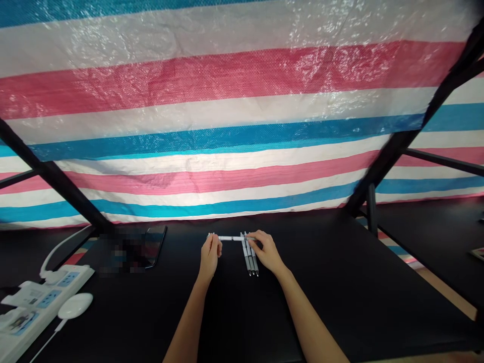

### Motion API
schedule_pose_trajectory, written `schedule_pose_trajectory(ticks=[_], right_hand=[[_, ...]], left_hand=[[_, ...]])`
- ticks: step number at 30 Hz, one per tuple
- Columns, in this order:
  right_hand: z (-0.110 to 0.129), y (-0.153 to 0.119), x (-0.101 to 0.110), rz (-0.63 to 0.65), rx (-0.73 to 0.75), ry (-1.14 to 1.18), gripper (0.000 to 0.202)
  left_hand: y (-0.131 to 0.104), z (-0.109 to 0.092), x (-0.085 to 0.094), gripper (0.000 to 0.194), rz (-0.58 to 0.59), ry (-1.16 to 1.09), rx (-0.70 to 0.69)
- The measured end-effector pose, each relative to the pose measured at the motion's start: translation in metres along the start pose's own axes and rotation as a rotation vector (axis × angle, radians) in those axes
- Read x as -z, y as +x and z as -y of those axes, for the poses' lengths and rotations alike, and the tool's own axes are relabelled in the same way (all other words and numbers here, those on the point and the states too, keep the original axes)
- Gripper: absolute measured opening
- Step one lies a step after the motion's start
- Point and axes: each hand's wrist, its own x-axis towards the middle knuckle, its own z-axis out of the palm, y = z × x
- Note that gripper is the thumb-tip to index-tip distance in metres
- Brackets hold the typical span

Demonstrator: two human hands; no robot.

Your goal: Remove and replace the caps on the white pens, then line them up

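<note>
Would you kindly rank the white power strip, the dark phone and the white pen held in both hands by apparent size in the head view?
1. White power strip, though nearest the camera.
2. Dark phone.
3. White pen, thinnest, held between left hand and right hand.

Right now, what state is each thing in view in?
Pen: level above the table, gripped at both ends.
Left hand: fingers pinched on the pen's left end.
Right hand: fingers closed on its right end.
Three pens: lying side by side on the black table.
Phone: flat, screen dark.
Power strip: one plug in.
</note>
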Motion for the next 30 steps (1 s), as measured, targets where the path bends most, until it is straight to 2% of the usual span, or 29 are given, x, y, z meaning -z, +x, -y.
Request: schedule_pose_trajectory(ticks=[8, 13, 18, 25, 30], right_hand=[[-0.0016, 0.0011, 0.0038, 0.005, -0.005, 0.015, 0.022], [-0.0064, 0.0011, 0.0035, -0.01, -0.003, 0.03, 0.022], [-0.0089, 0.0013, 0.0043, 0.006, -0.02, 0.015, 0.024], [-0.0075, 0.0021, 0.0063, 0.061, -0.031, -0.08, 0.044], [-0.0063, 0.0025, 0.0078, 0.058, -0.034, -0.061, 0.044]], left_hand=[[-0.0003, -0.0043, 0.0027, 0.041, 0.037, 0.037, 0.026], [-0.0017, -0.003, 0.0052, 0.037, 0.091, 0.08, -0.025], [-0.0024, 0.0001, 0.0075, 0.034, 0.09, 0.159, -0.074], [-0.0028, 0.0001, 0.007, 0.031, 0.107, 0.157, -0.075], [-0.0043, -0.0021, 0.0059, 0.031, 0.11, 0.177, -0.074]])
